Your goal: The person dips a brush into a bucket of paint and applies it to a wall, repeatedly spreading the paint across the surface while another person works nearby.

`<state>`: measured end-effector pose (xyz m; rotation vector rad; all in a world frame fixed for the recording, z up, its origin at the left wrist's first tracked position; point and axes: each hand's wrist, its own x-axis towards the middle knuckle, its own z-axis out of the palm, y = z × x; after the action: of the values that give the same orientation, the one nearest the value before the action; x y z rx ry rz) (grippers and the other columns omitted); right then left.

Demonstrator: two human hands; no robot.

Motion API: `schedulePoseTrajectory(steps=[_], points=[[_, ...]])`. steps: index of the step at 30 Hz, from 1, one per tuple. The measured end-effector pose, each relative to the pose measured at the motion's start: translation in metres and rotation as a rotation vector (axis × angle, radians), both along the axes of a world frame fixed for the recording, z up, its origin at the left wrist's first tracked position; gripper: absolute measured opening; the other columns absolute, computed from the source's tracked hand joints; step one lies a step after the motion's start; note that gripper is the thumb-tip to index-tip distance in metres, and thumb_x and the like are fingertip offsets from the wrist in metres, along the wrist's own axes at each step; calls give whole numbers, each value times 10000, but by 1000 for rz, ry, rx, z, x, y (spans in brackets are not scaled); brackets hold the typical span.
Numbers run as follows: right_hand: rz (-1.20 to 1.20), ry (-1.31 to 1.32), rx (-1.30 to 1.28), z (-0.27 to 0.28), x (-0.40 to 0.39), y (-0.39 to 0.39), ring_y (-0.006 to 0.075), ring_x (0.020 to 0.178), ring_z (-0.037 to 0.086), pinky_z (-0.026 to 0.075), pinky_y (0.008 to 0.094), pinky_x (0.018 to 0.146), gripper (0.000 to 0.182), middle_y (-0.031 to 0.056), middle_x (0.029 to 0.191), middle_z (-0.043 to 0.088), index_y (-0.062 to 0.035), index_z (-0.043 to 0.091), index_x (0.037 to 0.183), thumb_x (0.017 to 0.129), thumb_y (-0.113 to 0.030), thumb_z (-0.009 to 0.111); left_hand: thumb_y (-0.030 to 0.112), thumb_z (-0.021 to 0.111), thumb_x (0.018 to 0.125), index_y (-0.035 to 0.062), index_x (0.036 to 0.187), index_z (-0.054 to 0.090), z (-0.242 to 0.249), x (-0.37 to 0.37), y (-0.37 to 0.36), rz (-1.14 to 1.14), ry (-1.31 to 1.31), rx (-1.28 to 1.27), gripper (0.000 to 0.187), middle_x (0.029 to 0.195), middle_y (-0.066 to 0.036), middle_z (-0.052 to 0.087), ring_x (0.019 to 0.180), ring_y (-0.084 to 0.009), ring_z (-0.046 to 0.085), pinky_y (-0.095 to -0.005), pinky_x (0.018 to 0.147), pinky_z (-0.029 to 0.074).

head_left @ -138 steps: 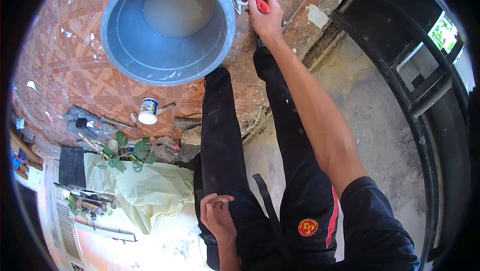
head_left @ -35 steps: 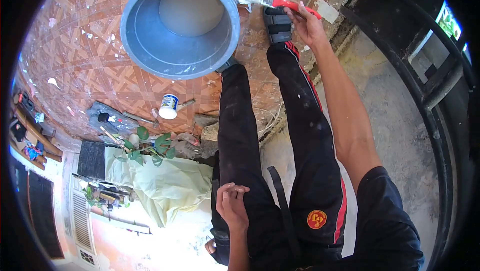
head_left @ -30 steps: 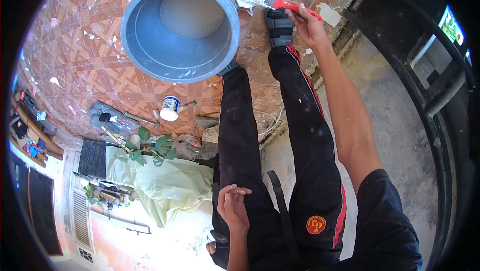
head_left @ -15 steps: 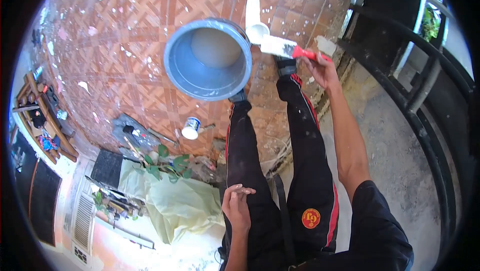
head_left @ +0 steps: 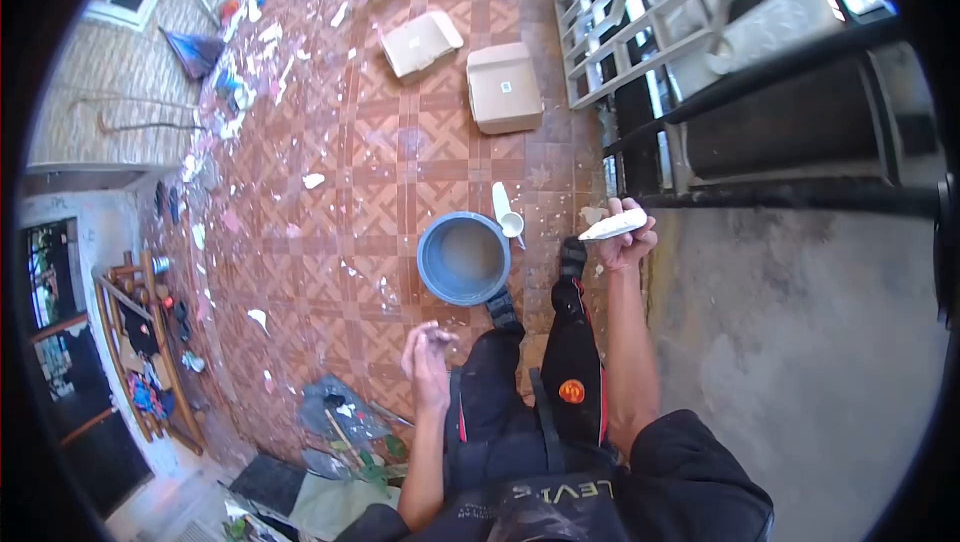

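Observation:
My right hand (head_left: 630,242) is closed around a brush (head_left: 613,226) whose visible part is white; its red handle is hidden from this angle. My left hand (head_left: 428,362) is raised above my left leg, fingers partly curled and apart, holding nothing I can see. Between and ahead of the hands, a blue bucket (head_left: 436,277) stands on the tiled floor, with cloudy liquid (head_left: 470,254) in its bottom. Just right of the bucket are a white cup-like scoop (head_left: 511,225) and a long white piece (head_left: 500,198) that adjoins it.
Two cardboard boxes (head_left: 505,92) (head_left: 420,44) lie farther ahead on the tiles (head_left: 380,142). White flakes are scattered around. A dark metal railing (head_left: 790,204) and concrete ledge (head_left: 790,312) are at right. A wooden rack (head_left: 160,362) stands at left, a plant (head_left: 375,467) below.
The view has tilted up and widened, showing the boxes. My right hand has turned the brush from lying sideways over the scoop and moved it away to the right. My left hand has risen.

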<state>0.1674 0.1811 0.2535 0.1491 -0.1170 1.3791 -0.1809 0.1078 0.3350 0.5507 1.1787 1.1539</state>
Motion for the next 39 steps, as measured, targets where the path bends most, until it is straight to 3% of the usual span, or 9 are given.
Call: schedulePoseTrajectory(steps=[1, 4, 12, 20, 23, 25, 34, 36, 39], points=[[-36, -33, 53, 39, -13, -10, 133, 578, 487, 430, 268, 576, 249, 60, 736, 497, -22, 607, 847, 769, -207, 753, 173, 422, 978, -44, 1069, 544, 13, -6, -1, -20, 0, 9, 266, 877, -103, 596, 844, -225, 611, -374, 850, 491], [-162, 37, 186, 112, -14, -34, 123, 554, 450, 432, 258, 567, 221, 55, 716, 469, -32, 619, 880, 792, -201, 733, 204, 424, 976, -27, 1104, 541, 46, 0, 20, -132, -18, 130, 289, 902, -103, 602, 869, -224, 613, -368, 870, 485], [-615, -314, 337, 238, 40, -205, 121, 594, 456, 408, 252, 600, 237, 70, 792, 480, -62, 618, 952, 808, -220, 721, 220, 446, 966, -41, 1108, 525, 91, 78, 17, -443, -221, 190, 307, 891, -114, 603, 855, -215, 592, -357, 855, 481], [-1224, -354, 181, 313, 19, -444, 174, 748, 491, 417, 255, 617, 254, 122, 1062, 616, -9, 609, 1044, 916, -227, 582, 267, 464, 954, -12, 1123, 524, 99, 174, -61, -927, -356, 265, 332, 959, -97, 566, 900, -211, 554, -363, 889, 444], [-1504, -337, 15, 321, -2, -520, 204, 795, 504, 444, 258, 648, 261, 152, 1063, 607, 26, 610, 1053, 923, -196, 567, 351, 453, 951, 18, 1163, 518, 94, 210, -98, -1019, -316, 216, 400, 950, -85, 544, 932, -210, 530, -354, 933, 421], [-1692, -334, -280, 325, -17, -563, 250, 866, 583, 509, 306, 786, 315, 215, 998, 599, 37, 568, 1130, 923, -198, 542, 362, 452, 949, 27, 1144, 526, 95, 234, -131, -1067, -380, 209, 395, 930, -74, 544, 910, -212, 528, -350, 932, 412], [-2011, -258, -429, 346, -54, -661, 266, 899, 612, 510, 318, 815, 255, 265, 1031, 588, 15, 510, 1097, 938, -183, 485, 288, 464, 963, 2, 1098, 561, 115, 316, -273, -1295, -460, 240, 331, 995, -87, 595, 892, -206, 570, -385, 877, 474], [-2040, -304, -405, 353, -54, -671, 267, 889, 611, 501, 321, 809, 249, 264, 1031, 589, 11, 510, 1083, 945, -192, 467, 314, 449, 968, 19, 1093, 549, 128, 319, -300, -1354, -468, 210, 336, 879, -71, 562, 901, -212, 548, -367, 931, 440], [-2107, -368, -401, 366, -56, -675, 268, 871, 608, 487, 328, 799, 245, 266, 1026, 591, 7, 508, 1055, 956, -204, 434, 315, 459, 970, 19, 1090, 553, 123, 320, -320, -1410, -454, 203, 333, 887, -73, 569, 896, -212, 555, -371, 922, 443]])
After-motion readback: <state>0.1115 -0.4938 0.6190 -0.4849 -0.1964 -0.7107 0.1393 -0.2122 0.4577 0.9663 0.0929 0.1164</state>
